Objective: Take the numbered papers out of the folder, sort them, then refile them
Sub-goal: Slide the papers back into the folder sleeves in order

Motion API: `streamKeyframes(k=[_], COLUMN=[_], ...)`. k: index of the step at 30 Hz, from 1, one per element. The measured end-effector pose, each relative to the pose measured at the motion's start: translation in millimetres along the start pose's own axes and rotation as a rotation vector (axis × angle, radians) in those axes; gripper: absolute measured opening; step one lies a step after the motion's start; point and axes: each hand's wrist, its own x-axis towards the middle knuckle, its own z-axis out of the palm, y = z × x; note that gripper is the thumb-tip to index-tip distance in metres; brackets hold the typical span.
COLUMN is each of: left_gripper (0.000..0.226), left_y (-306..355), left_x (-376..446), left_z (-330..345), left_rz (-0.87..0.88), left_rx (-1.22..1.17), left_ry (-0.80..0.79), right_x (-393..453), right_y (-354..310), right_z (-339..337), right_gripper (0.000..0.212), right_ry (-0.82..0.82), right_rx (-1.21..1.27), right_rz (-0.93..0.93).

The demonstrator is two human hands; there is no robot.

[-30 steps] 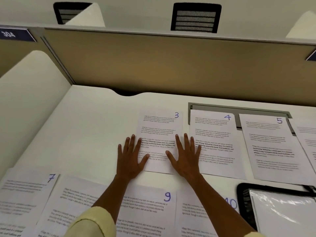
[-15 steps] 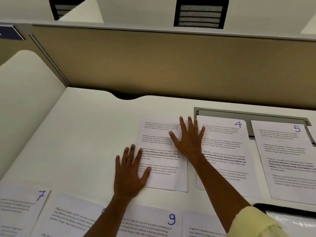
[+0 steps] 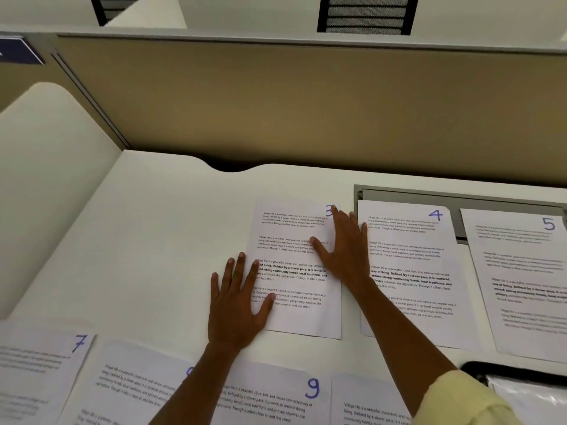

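Mid-desk, back row: sheet 3 flat beside sheet 4, sheet 5. Left hand splayed on its left edge, right hand splayed near top-right corner, likely squaring it into numeric order. Folder at near right edge.

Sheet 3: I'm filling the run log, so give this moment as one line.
phase: sorting | sheet 3: flat on desk | left hand: open on left edge | right hand: open on right edge
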Motion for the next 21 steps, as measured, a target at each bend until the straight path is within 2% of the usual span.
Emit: streamKeyframes(k=[3, 12, 21], left_gripper=[0.076, 0.076, 0.076], left_y=[0.4, 0.4, 0.1], left_x=[-0.3, -0.5, -0.3], left_z=[0.0, -0.2, 0.7], left_rz=[-0.003, 0.003, 0.000], left_rx=[0.015, 0.005, -0.004], left_ry=[-0.004, 0.011, 0.006], right_x=[0.4, 3.3, 9.3], right_y=[0.8, -1.1, -3.8], right_z=[-2.3, 0.0, -14.8], right_gripper=[0.090, 0.098, 0.092], right_ry=[-0.001, -0.082, -0.069], right_rx=[0.033, -0.118, -0.020], right_rz=[0.002, 0.000, 0.021])
